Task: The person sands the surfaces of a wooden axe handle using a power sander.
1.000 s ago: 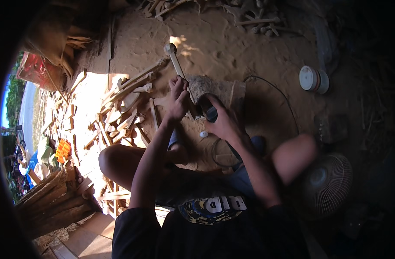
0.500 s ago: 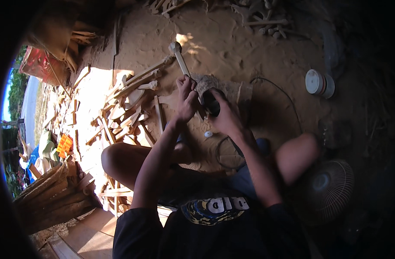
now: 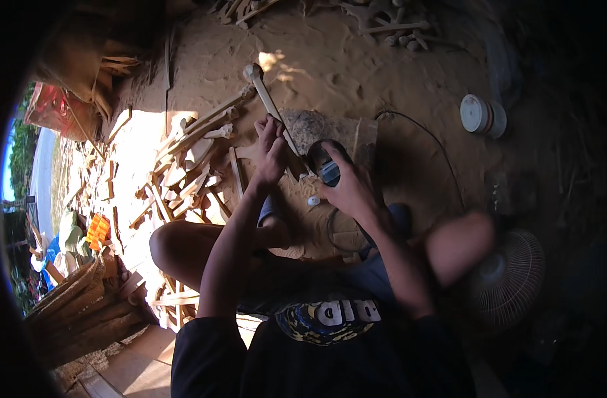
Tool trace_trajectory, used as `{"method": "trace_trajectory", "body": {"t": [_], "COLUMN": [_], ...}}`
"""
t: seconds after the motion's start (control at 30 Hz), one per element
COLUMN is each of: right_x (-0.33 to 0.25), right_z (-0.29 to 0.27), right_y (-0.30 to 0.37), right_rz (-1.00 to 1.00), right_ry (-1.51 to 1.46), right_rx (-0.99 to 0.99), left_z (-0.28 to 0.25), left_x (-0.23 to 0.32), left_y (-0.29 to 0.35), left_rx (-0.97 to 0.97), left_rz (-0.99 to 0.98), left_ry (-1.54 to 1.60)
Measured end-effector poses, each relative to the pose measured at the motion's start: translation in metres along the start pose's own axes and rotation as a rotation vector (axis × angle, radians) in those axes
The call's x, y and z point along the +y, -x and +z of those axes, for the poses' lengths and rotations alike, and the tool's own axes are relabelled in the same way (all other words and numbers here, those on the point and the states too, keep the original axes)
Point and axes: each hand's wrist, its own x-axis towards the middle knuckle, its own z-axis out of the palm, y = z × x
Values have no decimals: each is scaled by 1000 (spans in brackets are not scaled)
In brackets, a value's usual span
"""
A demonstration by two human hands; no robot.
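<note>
My left hand is closed around a long pale piece with a knobbed far end. It looks like bone or carved wood and slants up and to the left. In my right hand is a dark round-headed tool with a blue-grey body, which looks like an angle grinder. Its dark head is beside the near end of the pale piece; whether they touch I cannot tell. Just beyond both hands lies a rough greyish block. A small white round thing rests on the ground below the tool.
Several similar pale pieces lie heaped in sunlight at the left. More are piled at the far edge. A white tub lies at the right, near a black cable. A round fan is beside my right knee.
The view has shifted slightly, moving the scene a little leftward. My right hand has turned the tool, so more of its blue-grey body shows. My left hand keeps its grip on the pale piece.
</note>
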Motion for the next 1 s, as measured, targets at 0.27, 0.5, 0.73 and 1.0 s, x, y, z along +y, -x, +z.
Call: {"method": "trace_trajectory", "body": {"t": [0.27,0.5,0.73,1.0], "right_x": [1,3,3,7], "right_z": [8,19,24,21], "right_y": [-11,-17,-15,-11], "right_rz": [-52,-98,-130,-76], "right_ry": [37,53,26,29], "right_rx": [46,51,61,-2], "left_z": [3,10,11,11], "left_x": [3,6,7,3], "left_y": [6,9,10,9], "left_rx": [-5,61,96,51], "left_rz": [37,80,71,50], "left_ry": [5,35,52,77]}}
